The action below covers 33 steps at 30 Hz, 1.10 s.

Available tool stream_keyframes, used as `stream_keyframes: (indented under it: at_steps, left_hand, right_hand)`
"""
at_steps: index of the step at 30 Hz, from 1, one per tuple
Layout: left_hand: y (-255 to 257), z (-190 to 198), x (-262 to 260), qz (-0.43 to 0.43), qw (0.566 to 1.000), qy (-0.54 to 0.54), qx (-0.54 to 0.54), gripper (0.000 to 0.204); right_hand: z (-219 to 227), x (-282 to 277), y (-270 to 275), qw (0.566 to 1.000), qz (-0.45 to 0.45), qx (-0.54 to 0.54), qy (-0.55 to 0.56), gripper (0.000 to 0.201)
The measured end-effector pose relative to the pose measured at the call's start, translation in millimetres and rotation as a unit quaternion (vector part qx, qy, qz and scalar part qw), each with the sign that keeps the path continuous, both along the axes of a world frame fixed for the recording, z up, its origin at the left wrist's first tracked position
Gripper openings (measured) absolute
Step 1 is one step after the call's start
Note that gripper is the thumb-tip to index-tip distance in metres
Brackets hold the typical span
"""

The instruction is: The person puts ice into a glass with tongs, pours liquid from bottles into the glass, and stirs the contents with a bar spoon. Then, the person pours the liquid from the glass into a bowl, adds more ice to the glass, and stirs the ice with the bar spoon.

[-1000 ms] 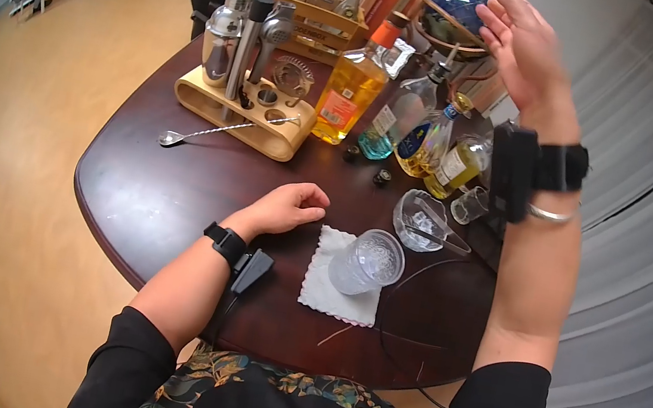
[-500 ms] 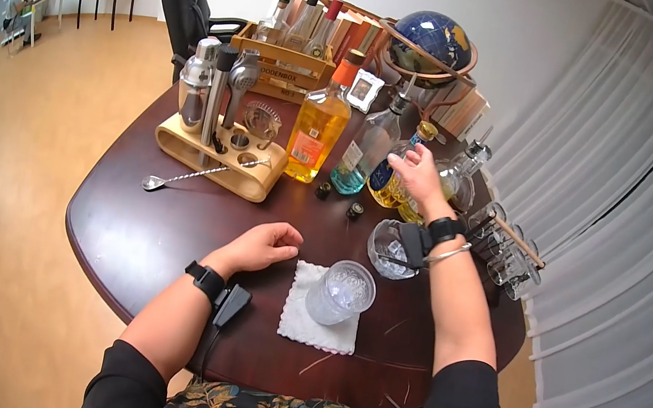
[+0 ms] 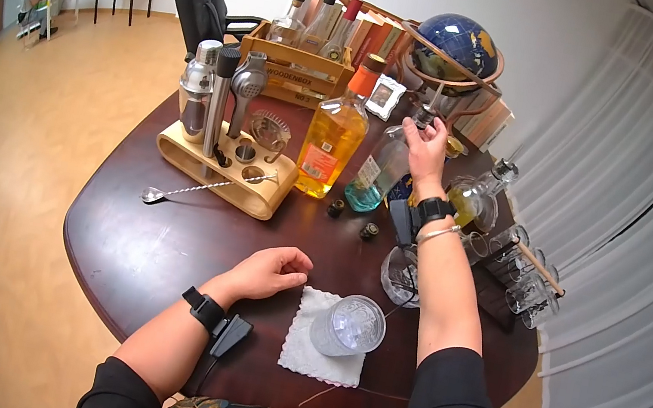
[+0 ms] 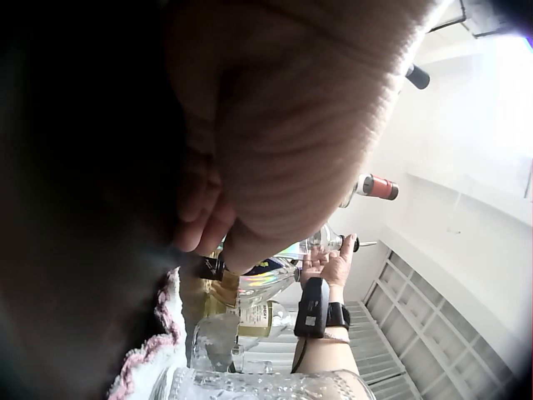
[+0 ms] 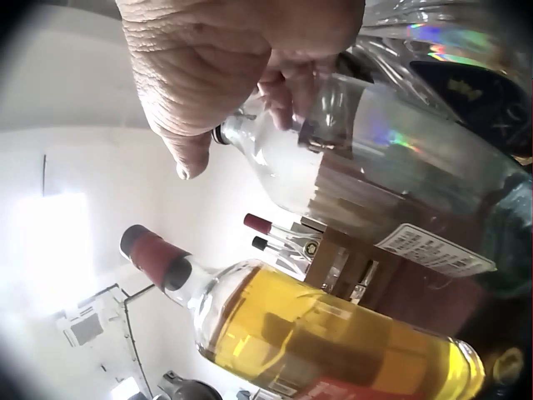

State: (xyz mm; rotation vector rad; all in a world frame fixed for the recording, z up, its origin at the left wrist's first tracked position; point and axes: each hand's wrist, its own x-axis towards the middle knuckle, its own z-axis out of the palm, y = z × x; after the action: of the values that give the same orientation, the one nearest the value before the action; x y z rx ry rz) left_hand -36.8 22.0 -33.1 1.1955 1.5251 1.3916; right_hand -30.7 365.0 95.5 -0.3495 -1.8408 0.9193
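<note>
head, right hand (image 3: 430, 151): at the neck of the clear bottle (image 3: 375, 176), fingers curled round it.
head, clear bottle: standing on the worktop (image 3: 125, 234), right of the amber bottle (image 3: 330, 148); metal pourer in its mouth, bluish base.
head, left hand (image 3: 264, 272): on the worktop, fingers loosely curled, holding nothing; just beside the white cloth (image 3: 297, 360).
head, glass (image 3: 348, 330): on the cloth, ice inside.
head, nearby: two dark caps (image 3: 370, 231) in front of the bottles; ice bowl (image 3: 391, 284) partly behind the right forearm; wooden stand (image 3: 262, 195) with bar tools, twisted spoon (image 3: 207, 186) leaning on it.
left wrist, left hand: fills much of the view, fingers bent, nothing visible in them; glass and cloth edge close by, right hand at the bottle neck beyond.
right wrist, right hand: thumb one side of the neck, fingers other side, gripping; amber bottle alongside, apart from the hand.
</note>
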Motion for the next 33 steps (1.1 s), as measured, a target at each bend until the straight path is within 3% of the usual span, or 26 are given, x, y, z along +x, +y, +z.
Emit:
stream_keyframes:
  at_steps: [2,3,7,13,18,23,26,29,33]
  left_hand:
    - [-1,1,0,0.0,1.0,0.0,0.0,0.024]
    - [-1,2,1,0.0,1.0,-0.002,0.001,0.024]
    - [-1,0,1,0.003,1.0,-0.009,0.002,0.023]
    - [-1,5,0,-0.012,1.0,0.012,-0.021,0.021]
    - [0,0,-1,-0.012,1.0,-0.011,-0.006,0.022]
    - [2,-8,-2,-0.009,0.999,-0.026,0.027,0.022]
    - [3,-9,-3,-0.007,0.999,-0.033,0.026,0.022]
    - [-3,4,-1,-0.019,1.0,0.0,0.001,0.027]
    - [-2,0,-2,-0.011,1.0,-0.004,0.027,0.023]
  right_hand:
    - [18,0,-6,0.998,0.022,-0.014,-0.052,0.081]
    - [20,-3,-15,0.996,0.082,0.018,0.014,0.054]
    - [28,3,-30,0.996,-0.037,0.067,-0.047,0.031]
    - [33,20,-44,0.999,0.016,0.034,-0.005,0.023]
    - [75,67,-65,0.999,0.01,0.04,0.03,0.015]
    - [120,140,-103,0.993,0.084,0.002,0.086,0.008]
    - [140,192,-136,0.992,0.116,0.001,0.043,0.008]
    - [147,238,-145,0.987,0.131,0.034,-0.082,0.01]
    - [133,276,-166,0.964,0.144,-0.006,-0.224,0.013]
